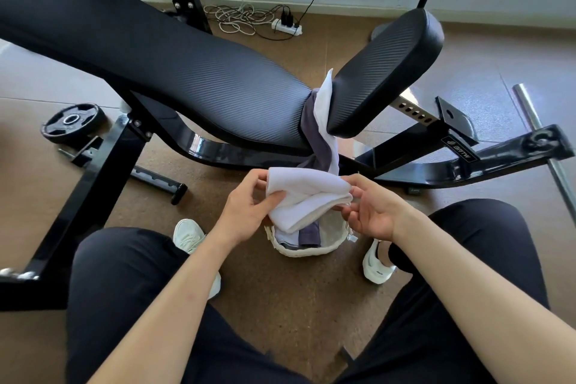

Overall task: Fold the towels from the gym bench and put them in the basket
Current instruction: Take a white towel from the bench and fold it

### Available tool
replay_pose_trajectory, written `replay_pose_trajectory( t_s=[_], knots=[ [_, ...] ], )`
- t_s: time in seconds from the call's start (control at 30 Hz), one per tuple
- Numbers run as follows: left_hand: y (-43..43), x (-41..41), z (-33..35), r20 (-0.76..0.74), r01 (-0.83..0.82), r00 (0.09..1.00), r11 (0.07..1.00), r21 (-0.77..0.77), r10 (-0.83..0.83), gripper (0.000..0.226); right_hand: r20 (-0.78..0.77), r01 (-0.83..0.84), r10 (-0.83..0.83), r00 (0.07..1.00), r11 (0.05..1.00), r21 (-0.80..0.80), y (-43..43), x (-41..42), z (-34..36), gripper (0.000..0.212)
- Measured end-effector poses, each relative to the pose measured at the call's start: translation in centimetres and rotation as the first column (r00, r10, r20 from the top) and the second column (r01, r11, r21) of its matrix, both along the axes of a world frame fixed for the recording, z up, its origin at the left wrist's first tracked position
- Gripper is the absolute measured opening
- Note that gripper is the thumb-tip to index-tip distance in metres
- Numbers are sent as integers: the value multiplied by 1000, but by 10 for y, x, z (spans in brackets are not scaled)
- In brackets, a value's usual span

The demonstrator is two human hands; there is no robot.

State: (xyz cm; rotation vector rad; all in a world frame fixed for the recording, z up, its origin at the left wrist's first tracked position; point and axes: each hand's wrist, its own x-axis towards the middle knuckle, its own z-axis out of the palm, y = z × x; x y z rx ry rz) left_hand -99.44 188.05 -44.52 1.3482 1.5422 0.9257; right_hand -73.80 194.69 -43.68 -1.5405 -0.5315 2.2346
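Observation:
A folded white towel hangs just above the small white woven basket on the floor. My left hand grips its left edge, thumb on top. My right hand pinches its right end with curled fingers. Inside the basket lie a folded pale towel and a purple one. Two more towels, one white and one purple, hang down from the gap between the black bench's backrest and its seat pad.
The bench's black steel frame runs behind the basket and along the left. A weight plate lies on the floor at left, a steel bar at right. A power strip with cables sits by the wall. My knees and white shoes flank the basket.

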Motion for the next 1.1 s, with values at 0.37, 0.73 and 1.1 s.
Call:
replay_pose_trajectory(
  t_s=[0.37, 0.73, 1.1],
  knots=[
    [-5, 2, 13, 154, 74, 987, 988, -132, -53, 40, -15, -44, 44, 999, 999, -15, 2, -1, -11, 54],
    [-8, 7, 21, 379, -10, 921, 978, -208, 91, 29, -10, -69, 69, 998, 997, -47, 1, -8, -15, 48],
    [-8, 2, 24, 363, -49, 914, 938, -344, 181, 27, 27, -102, 100, 995, 991, 84, 1, -12, -18, 57]
  ],
)
